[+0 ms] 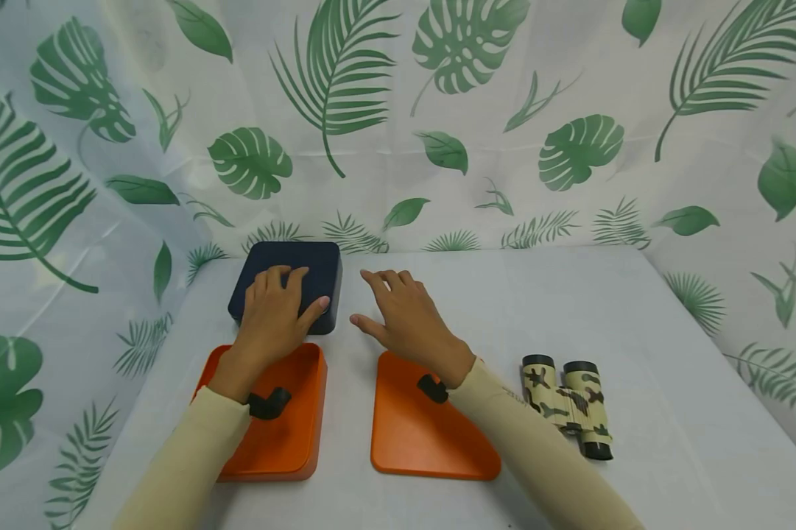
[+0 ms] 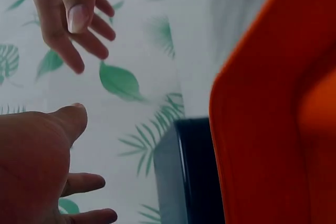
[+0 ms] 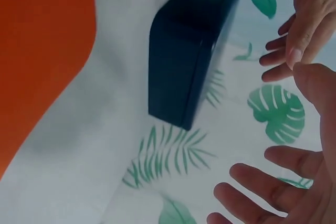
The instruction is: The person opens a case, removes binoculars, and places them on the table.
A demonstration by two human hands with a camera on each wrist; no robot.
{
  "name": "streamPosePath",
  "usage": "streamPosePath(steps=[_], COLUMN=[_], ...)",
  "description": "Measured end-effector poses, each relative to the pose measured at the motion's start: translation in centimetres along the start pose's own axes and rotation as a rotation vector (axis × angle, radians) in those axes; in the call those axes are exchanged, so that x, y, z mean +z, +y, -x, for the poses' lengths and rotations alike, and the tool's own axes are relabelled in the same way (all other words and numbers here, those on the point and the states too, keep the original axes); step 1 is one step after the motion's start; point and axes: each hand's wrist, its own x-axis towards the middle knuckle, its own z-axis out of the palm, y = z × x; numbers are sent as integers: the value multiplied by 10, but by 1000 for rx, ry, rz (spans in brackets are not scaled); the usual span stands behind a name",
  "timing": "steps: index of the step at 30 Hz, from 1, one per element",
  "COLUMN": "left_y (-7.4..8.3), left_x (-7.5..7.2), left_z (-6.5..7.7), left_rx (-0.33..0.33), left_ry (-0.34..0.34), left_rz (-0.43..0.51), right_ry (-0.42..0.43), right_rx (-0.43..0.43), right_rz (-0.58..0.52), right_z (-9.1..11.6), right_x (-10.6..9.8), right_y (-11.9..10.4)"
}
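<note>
In the head view, we see the left hand (image 1: 275, 309) over the navy box (image 1: 291, 255), with its thumb and fingers spread wide, and we cannot tell from there whether it touches the lid. Both wrist views settle this: they show the left hand raised, apart from the navy box. The right hand (image 1: 411, 316) hangs in the air to the right of the navy box, its fingers also wide and slightly bent, both palms bare in the wrist views.

The navy box stands toward the back of the white tabletop (image 1: 676, 412). Just in front of it we see an open orange box (image 1: 298, 442), and in front and to the right, a flat orange piece (image 1: 431, 442). Farther right, also nearer to us than the navy box, lie camouflage binoculars (image 1: 570, 405), which only the head view shows. Behind the navy box hangs a leaf-printed sheet (image 1: 364, 195).

The right wrist view gives us the navy box's tall side and a seam along it; the left wrist view shows only part of it, beyond the orange box's wall.
</note>
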Motion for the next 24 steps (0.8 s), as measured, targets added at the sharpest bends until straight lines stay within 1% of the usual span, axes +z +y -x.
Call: streamPosePath(steps=[2,5,8,11,13,15,18,22,24], left_y=[-10,-24,-40,-57,-68,-79,-91,-104,-110], left_x=[-3,-7,-10,-11,-10,-9,-9,-13,-15], left_z=[-2,-7,-12,-18,-21,-23,-26,-29,-31], left_rx=[-27,-63,-104,-152,-191,-227,-263,-284,-290], left_ry=[-1,-14,-17,-12,-10,-13,-24,-54,-75], left_rz=[5,12,35,76,112,145,182,228,257], right_ry=[2,11,16,-3,-23,-46,-67,-71,-69], right_rx=[-1,13,49,99,125,151,185,222,247], right_rz=[-20,-84,-176,-274,-321,-343,-347,-380,-428], right_z=[-7,-17,-27,-37,-42,-46,-52,-60,-65], right_x=[4,10,17,25,30,35,43,52,56], right_y=[-2,-5,-8,-11,-13,-14,-15,-13,-11])
